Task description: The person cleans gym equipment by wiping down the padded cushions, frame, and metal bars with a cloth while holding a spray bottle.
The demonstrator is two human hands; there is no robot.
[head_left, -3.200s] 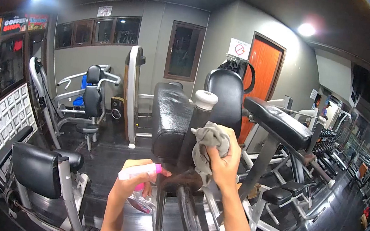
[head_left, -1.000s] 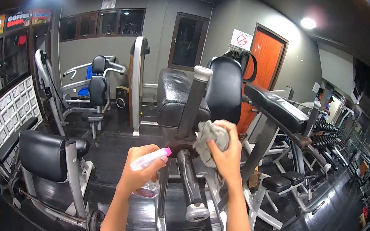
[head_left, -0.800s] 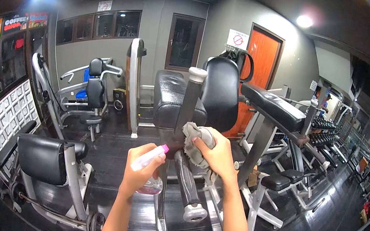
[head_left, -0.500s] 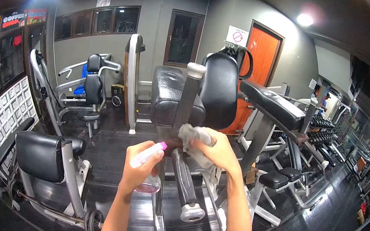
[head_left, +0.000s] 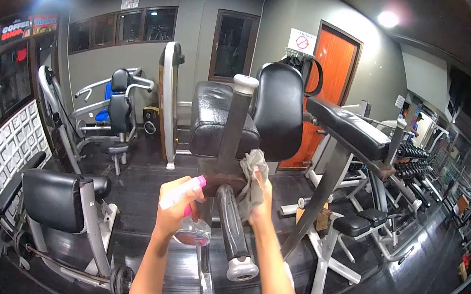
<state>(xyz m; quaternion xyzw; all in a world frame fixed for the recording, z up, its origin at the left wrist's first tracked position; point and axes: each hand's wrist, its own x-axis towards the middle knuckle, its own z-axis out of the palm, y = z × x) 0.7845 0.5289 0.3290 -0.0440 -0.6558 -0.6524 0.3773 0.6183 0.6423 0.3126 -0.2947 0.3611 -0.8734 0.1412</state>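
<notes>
My left hand [head_left: 174, 205] is wrapped round a clear spray bottle [head_left: 194, 235] with a white and pink trigger head, low in front of the gym machine. In my right hand [head_left: 263, 200] is a crumpled grey cloth [head_left: 252, 179], close to the right side of the machine's dark upright post [head_left: 234, 126]; I cannot tell whether it touches. Between my forearms, a black padded bar [head_left: 232, 223] with a silver end cap points toward me. Behind the post are a black roller pad [head_left: 211, 112] and a tall black backrest [head_left: 278, 108].
On the left stands a black-padded bench [head_left: 52, 200] with a barbell low beside it. A padded machine arm [head_left: 348, 128] reaches in from the right, near my right hand. Dumbbell racks [head_left: 413, 163] line the far right. An orange door [head_left: 334, 71] is behind.
My right hand has turned more upright and shifted slightly left, bringing the cloth up and off the post's front to its right side. My left hand still holds the bottle, nearly unmoved.
</notes>
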